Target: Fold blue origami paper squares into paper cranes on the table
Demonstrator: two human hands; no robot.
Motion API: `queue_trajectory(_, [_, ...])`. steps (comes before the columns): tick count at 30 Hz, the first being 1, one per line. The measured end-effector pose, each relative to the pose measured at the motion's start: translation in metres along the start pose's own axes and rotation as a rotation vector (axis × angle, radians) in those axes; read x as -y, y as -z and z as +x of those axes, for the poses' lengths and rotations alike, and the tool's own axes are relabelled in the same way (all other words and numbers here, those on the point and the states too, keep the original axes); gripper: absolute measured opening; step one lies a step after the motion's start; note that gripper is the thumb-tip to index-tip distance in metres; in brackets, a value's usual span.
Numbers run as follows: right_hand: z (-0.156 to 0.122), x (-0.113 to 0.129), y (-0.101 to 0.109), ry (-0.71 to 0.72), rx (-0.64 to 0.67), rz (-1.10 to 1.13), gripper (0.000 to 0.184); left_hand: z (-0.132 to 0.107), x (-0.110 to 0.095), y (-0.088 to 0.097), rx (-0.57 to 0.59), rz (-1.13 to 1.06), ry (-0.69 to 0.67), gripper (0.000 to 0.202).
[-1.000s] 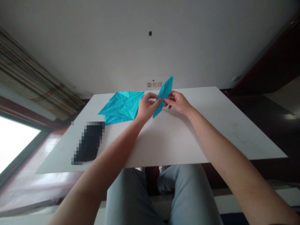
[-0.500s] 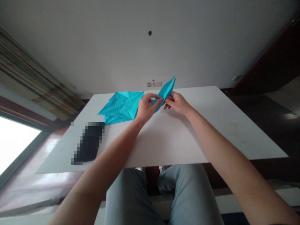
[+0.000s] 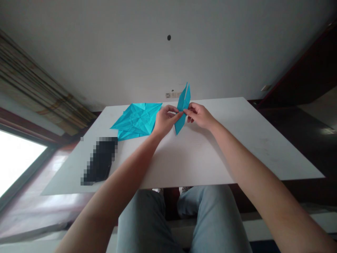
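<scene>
A folded piece of blue origami paper (image 3: 181,121) is held up above the table, its upper end split into two narrow points. My left hand (image 3: 165,121) pinches its left side between thumb and fingers. On the other side, my right hand (image 3: 200,115) grips the right edge with thumb and forefinger, the other fingers curled beneath. Both thumbs meet near the middle of the folded paper. Left of my left hand, creased blue paper sheets (image 3: 138,119) lie spread on the table.
The white table (image 3: 189,160) reaches toward the wall, where sockets (image 3: 173,95) sit just past its far edge. A dark, pixelated flat object (image 3: 101,161) lies at the table's left, close to my left forearm. My legs (image 3: 213,218) are under the near edge.
The folded paper has turned more upright, its split points swinging left and its lower tip now showing below my thumbs. My hands have barely shifted. The spread sheets lie as before.
</scene>
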State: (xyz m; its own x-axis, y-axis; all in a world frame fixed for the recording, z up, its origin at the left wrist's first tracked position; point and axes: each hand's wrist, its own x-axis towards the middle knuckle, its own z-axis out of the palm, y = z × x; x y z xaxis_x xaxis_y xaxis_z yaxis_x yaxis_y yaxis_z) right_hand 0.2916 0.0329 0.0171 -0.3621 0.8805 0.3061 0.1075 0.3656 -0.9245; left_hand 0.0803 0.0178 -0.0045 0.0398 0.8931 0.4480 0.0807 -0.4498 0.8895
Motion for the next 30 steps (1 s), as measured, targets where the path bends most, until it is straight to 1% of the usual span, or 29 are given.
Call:
queue_trajectory(3, [0.0009, -0.0009, 0.0018, 0.005, 0.017, -0.012, 0.068, 0.0025, 0.0006, 0.0005, -0.002, -0.084, -0.024, 0.048])
queue_trajectory(6, [0.0015, -0.0014, 0.0017, 0.006, 0.019, 0.017, 0.064, 0.0042, 0.0009, 0.0023, 0.002, -0.142, -0.021, 0.048])
queue_trajectory(9, [0.0012, -0.0012, 0.0019, 0.016, -0.036, 0.076, 0.059, 0.0044, -0.0001, 0.0043, 0.041, -0.133, -0.033, 0.04])
queue_trajectory(11, [0.0005, -0.0006, 0.003, 0.036, -0.083, 0.097, 0.06, 0.0042, -0.0014, 0.005, 0.073, -0.118, -0.035, 0.034])
queue_trajectory(13, [-0.0001, -0.0004, 0.0044, 0.055, -0.084, 0.092, 0.058, 0.0038, -0.0028, 0.0051, 0.096, -0.123, -0.01, 0.034])
queue_trajectory(15, [0.0, -0.0007, 0.0056, 0.065, -0.042, 0.079, 0.049, 0.0036, -0.0042, 0.0051, 0.107, -0.145, 0.025, 0.038])
queue_trajectory(17, [0.0004, -0.0009, 0.0062, 0.055, -0.009, 0.074, 0.042, 0.0035, -0.0055, 0.0054, 0.112, -0.162, 0.059, 0.042])
queue_trajectory(19, [0.0006, -0.0002, 0.0067, 0.025, -0.012, 0.087, 0.038, 0.0037, -0.0069, 0.0063, 0.105, -0.172, 0.092, 0.043])
queue_trajectory(21, [0.0002, 0.0016, 0.0069, -0.009, -0.023, 0.113, 0.037, 0.004, -0.0078, 0.0074, 0.091, -0.172, 0.116, 0.042])
queue_trajectory(23, [-0.0006, 0.0038, 0.0071, -0.028, -0.005, 0.135, 0.039, 0.0042, -0.0079, 0.0083, 0.086, -0.175, 0.125, 0.042])
queue_trajectory(26, [-0.0016, 0.0054, 0.0074, -0.024, 0.034, 0.152, 0.042, 0.0043, -0.0073, 0.0088, 0.113, -0.212, 0.131, 0.047])
queue_trajectory(30, [-0.0021, 0.0031, 0.0088, -0.025, 0.023, 0.165, 0.044, 0.0042, -0.0064, 0.0081, 0.126, -0.258, 0.164, 0.048])
